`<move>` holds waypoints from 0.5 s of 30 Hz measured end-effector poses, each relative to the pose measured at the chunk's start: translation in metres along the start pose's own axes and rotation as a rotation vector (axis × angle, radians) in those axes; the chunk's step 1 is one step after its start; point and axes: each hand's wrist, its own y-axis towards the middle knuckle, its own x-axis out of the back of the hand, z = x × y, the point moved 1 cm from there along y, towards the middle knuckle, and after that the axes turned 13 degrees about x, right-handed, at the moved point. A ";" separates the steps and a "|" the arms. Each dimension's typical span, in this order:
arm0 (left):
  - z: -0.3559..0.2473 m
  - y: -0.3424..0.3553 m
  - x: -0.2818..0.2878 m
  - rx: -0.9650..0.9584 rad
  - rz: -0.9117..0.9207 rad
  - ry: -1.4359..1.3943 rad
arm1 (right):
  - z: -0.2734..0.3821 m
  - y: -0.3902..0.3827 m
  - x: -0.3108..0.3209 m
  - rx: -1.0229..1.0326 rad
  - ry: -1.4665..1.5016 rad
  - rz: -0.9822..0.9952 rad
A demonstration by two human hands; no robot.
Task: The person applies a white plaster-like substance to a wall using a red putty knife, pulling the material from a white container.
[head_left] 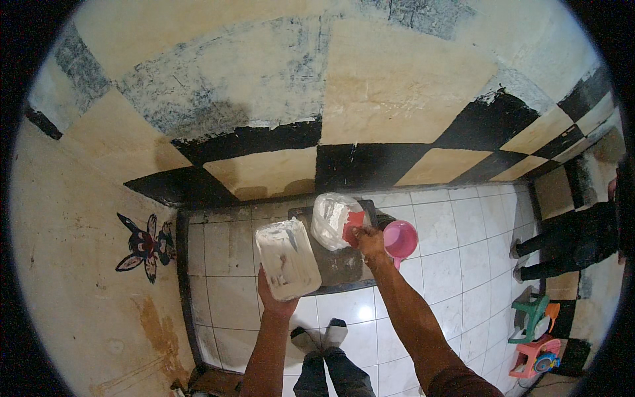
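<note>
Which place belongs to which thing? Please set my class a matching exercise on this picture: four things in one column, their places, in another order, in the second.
Things
1. Shallow off-white rectangular tray
2. Flat red scraper
3. Round pink plastic dipper
4. Green plastic stool

Places
A. At the far right, beside a pink plastic stool
B. In the person's left hand
C. Just to the right of the person's right hand
D. In the right hand, at the clear plastic bag of white material

Right pairs: 1-B, 2-D, 3-C, 4-A
</note>
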 end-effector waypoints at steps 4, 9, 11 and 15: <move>-0.005 0.003 0.005 0.020 0.005 -0.025 | 0.020 0.005 -0.010 0.084 -0.645 0.015; -0.011 0.003 0.015 0.034 0.029 -0.011 | 0.064 0.017 -0.043 0.035 -0.964 0.117; -0.007 0.006 0.009 0.050 -0.040 -0.040 | 0.047 0.027 -0.035 0.144 -0.964 0.070; -0.006 0.009 -0.002 0.026 -0.032 -0.006 | 0.033 0.026 -0.021 0.365 -0.937 0.276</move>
